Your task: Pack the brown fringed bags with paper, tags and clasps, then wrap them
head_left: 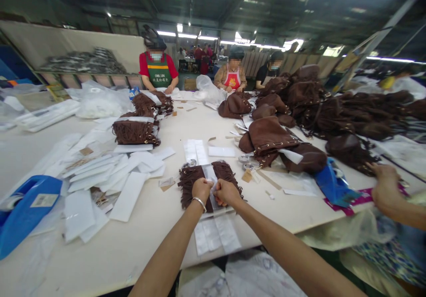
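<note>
A flattened brown fringed bag (190, 178) lies in front of me with a translucent plastic strip (208, 171) across its middle. My left hand (202, 191) wears a bracelet and is closed on the strip. Close beside it, my right hand (226, 192) is closed on the same strip, knuckles up. The fingertips of both hands are partly hidden. White plastic sheets (216, 235) stick out from under the bag toward me, and another translucent sheet (195, 150) shows beyond it.
White cards (128, 195) are piled at left near a blue tape dispenser (29, 212). Wrapped fringed bags (136, 130) stand behind them. Brown bags (273, 137) heap up at right, by another blue dispenser (334, 181). A co-worker's hand (386, 186) is at far right; people (159, 70) work across the table.
</note>
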The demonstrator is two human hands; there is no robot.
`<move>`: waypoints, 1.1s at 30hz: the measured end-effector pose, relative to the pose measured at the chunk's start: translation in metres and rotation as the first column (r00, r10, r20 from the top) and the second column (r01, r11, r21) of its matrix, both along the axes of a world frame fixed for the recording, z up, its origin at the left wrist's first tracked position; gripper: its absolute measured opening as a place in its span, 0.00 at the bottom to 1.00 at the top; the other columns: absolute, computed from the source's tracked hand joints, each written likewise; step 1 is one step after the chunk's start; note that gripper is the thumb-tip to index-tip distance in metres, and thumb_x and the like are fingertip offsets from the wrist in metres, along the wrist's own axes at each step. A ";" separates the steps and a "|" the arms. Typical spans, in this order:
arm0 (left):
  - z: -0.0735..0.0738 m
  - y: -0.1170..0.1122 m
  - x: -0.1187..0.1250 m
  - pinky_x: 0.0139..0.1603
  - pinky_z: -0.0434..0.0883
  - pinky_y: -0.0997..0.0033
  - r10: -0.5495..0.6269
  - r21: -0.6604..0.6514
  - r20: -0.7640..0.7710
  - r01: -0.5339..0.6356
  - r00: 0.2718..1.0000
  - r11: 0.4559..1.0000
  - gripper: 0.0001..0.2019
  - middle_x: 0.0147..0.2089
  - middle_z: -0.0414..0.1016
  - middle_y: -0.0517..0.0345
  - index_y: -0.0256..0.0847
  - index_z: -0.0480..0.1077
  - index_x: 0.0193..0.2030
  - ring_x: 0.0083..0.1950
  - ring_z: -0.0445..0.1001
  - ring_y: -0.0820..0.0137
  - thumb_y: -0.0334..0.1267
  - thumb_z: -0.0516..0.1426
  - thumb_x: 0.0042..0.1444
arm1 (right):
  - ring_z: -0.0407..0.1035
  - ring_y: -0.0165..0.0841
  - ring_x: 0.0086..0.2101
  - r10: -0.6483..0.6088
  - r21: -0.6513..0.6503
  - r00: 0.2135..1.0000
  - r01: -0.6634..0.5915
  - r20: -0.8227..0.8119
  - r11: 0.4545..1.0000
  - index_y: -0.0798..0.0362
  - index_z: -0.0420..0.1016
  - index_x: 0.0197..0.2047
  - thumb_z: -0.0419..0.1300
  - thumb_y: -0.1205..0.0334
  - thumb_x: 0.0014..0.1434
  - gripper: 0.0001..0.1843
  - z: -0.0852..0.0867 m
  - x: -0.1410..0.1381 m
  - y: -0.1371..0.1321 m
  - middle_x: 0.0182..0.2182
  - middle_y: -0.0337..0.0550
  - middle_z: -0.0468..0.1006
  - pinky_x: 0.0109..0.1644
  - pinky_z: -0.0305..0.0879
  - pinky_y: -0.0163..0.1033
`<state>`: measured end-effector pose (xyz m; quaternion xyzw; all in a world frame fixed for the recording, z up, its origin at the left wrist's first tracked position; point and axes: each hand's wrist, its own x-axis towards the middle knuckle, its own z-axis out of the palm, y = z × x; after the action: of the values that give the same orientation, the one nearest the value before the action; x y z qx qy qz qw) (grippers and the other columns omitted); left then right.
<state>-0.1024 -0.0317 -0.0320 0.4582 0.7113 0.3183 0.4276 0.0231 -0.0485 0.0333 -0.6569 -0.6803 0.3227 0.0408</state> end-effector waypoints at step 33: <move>0.010 -0.008 0.005 0.43 0.75 0.62 0.069 0.063 0.084 -0.074 0.994 0.995 0.15 0.48 0.73 0.53 0.36 0.69 0.50 0.44 0.75 0.67 0.43 0.57 0.62 | 0.63 0.37 0.46 0.112 0.659 0.984 -0.177 0.140 0.731 0.48 0.71 0.42 0.62 0.57 0.61 0.07 -0.020 0.020 -0.045 0.45 0.43 0.70 0.45 0.55 0.39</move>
<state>-0.0976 -0.0399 -0.0222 0.4329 0.6983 0.3752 0.4292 0.0434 -0.0937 0.0134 -0.5574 -0.8008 0.0294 0.2174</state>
